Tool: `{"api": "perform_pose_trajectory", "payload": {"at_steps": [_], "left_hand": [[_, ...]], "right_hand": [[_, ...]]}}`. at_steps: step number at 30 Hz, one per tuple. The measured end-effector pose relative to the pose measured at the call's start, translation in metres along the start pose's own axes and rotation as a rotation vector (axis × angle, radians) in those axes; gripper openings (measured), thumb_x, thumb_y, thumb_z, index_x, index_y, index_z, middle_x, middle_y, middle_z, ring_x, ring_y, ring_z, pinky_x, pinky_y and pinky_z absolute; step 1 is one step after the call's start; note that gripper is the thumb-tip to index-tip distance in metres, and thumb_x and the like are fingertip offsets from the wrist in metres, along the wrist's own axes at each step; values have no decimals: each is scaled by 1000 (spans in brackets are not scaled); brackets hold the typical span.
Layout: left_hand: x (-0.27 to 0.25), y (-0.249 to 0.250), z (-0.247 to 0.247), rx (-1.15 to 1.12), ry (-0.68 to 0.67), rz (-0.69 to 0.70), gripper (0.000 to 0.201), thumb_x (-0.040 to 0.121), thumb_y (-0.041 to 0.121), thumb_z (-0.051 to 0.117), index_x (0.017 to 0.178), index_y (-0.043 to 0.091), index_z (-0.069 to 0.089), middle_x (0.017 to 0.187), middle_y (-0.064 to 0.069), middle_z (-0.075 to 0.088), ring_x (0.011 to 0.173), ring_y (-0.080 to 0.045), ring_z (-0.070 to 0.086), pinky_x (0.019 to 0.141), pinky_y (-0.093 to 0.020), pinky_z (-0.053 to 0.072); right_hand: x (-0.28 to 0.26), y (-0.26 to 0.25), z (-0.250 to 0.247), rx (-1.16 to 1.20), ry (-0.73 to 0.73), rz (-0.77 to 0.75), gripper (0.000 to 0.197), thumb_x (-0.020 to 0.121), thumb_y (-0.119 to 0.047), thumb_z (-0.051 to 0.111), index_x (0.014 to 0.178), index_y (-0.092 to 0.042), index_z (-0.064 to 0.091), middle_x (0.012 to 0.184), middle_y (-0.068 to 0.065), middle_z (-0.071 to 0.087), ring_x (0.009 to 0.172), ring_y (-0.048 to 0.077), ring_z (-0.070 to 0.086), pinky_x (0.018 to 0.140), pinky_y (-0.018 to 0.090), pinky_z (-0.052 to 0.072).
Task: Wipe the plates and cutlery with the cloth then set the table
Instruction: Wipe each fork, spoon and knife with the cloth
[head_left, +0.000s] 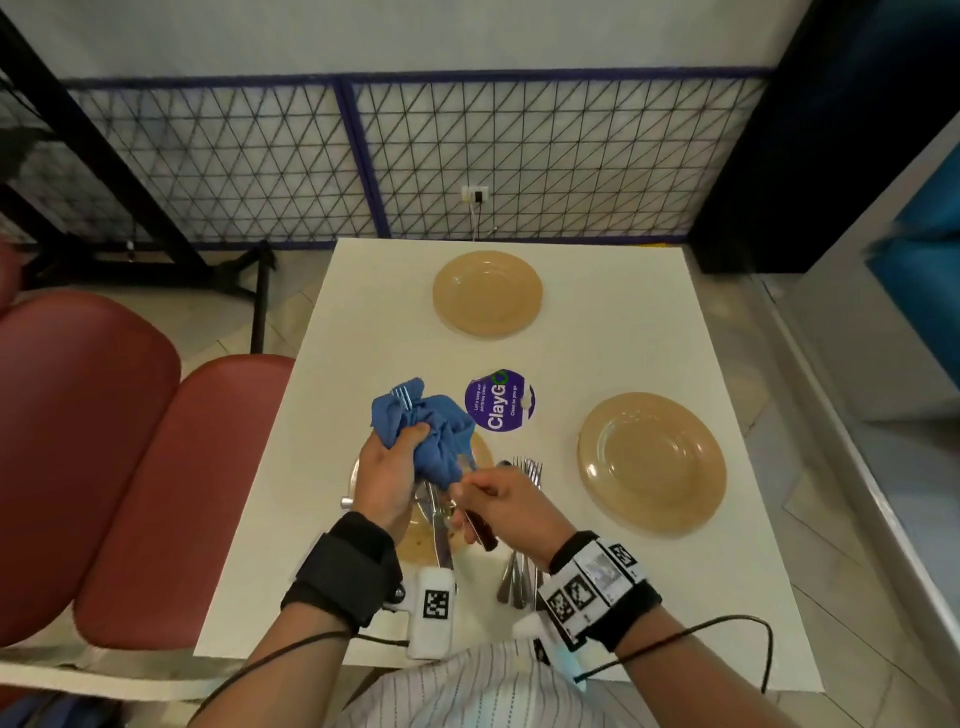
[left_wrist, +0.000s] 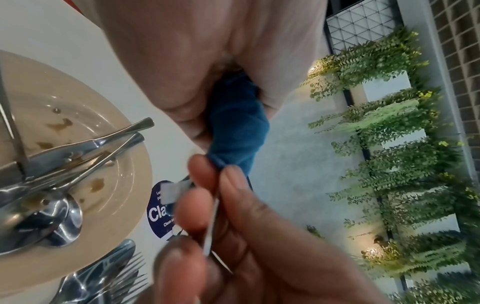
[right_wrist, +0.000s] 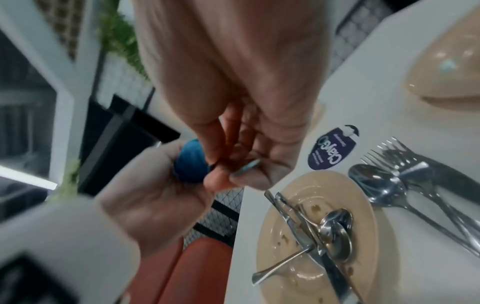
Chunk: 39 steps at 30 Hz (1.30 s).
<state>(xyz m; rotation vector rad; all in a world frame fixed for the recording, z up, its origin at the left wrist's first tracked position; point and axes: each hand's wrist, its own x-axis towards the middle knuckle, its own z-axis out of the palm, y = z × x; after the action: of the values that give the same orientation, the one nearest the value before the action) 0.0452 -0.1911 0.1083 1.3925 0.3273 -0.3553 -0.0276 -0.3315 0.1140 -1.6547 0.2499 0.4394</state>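
Above the table's (head_left: 597, 332) near-left edge, the left hand (head_left: 384, 478) bunches the blue cloth (head_left: 431, 431) round a fork (head_left: 404, 397) whose handle the right hand (head_left: 506, 501) pinches, steadying it for wiping.

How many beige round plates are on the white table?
3: a clean beige round plate at the far side, another on the right, and a stained one under the hands, carrying cutlery.
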Motion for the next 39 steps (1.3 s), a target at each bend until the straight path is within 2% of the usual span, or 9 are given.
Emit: {"api": "perform_pose_trajectory", "payload": {"at_steps": [8, 11, 15, 19, 22, 26, 32, 36, 39], "left_hand": [[-1, 26, 9, 104, 61, 158, 26, 98, 12, 60, 119, 27, 62, 125, -8, 66, 116, -20, 65, 106, -45, 48], [-7, 22, 12, 89, 57, 107, 23, 99, 15, 58, 117, 29, 60, 124, -10, 66, 115, -22, 65, 105, -46, 50], [-7, 29, 2, 150, 5, 19, 16, 98, 11, 59, 102, 26, 61, 117, -11, 67, 111, -28, 66, 100, -47, 52], [-3, 18, 1, 170, 74, 36, 27, 97, 14, 61, 124, 13, 61, 119, -11, 68, 111, -25, 67, 102, -48, 51], [-9, 1, 7, 131, 96, -47, 25, 96, 20, 61, 119, 9, 63, 114, -15, 70, 107, -29, 69, 98, -54, 53], [-3, 14, 4, 188, 82, 21, 28, 94, 8, 63, 123, 6, 59, 118, -15, 67, 109, -28, 67, 101, -47, 52], [11, 32, -24, -59, 229, 84, 24, 97, 5, 57, 120, 8, 59, 124, -20, 64, 115, -34, 64, 103, -52, 49], [-6, 24, -23, -297, 75, -86, 22, 100, 10, 48, 118, 13, 61, 117, -13, 69, 107, -25, 67, 91, -41, 53], [-15, 7, -6, -178, -92, -178, 32, 99, 21, 53, 127, 8, 61, 119, -16, 70, 112, -31, 66, 93, -47, 53]], "right_hand": [[-7, -12, -14, -93, -19, -70, 20, 97, -15, 61, 87, -1, 71, 67, 4, 64, 47, 2, 58, 48, 14, 46], [-3, -14, -19, -104, 57, -89, 24, 96, -12, 61, 85, 7, 70, 66, 9, 64, 46, 4, 57, 51, 14, 48], [-13, -1, -14, -136, 11, -94, 25, 98, -18, 59, 79, -6, 71, 64, 4, 65, 49, 8, 58, 53, 15, 48], [-15, 6, -17, -167, 16, -77, 25, 98, -21, 59, 82, -8, 73, 62, 0, 65, 50, 8, 59, 57, 18, 51], [-11, 4, -29, -225, 61, -87, 27, 96, -21, 60, 77, -7, 73, 59, 0, 66, 49, 10, 60, 59, 22, 50], [-17, 6, -30, -272, -24, -90, 30, 97, -26, 59, 71, -15, 71, 62, 3, 68, 49, 11, 61, 61, 23, 53], [-26, 14, -37, -178, -7, -45, 22, 98, -27, 58, 89, -17, 75, 63, 3, 68, 49, 11, 60, 59, 19, 50], [-20, 8, -31, -112, 38, -60, 22, 99, -24, 58, 94, -9, 73, 63, 2, 65, 48, 11, 57, 58, 19, 50], [-6, 1, -15, -169, 44, -96, 25, 99, -18, 54, 82, -4, 66, 60, 4, 63, 46, 14, 56, 57, 26, 51]]}}
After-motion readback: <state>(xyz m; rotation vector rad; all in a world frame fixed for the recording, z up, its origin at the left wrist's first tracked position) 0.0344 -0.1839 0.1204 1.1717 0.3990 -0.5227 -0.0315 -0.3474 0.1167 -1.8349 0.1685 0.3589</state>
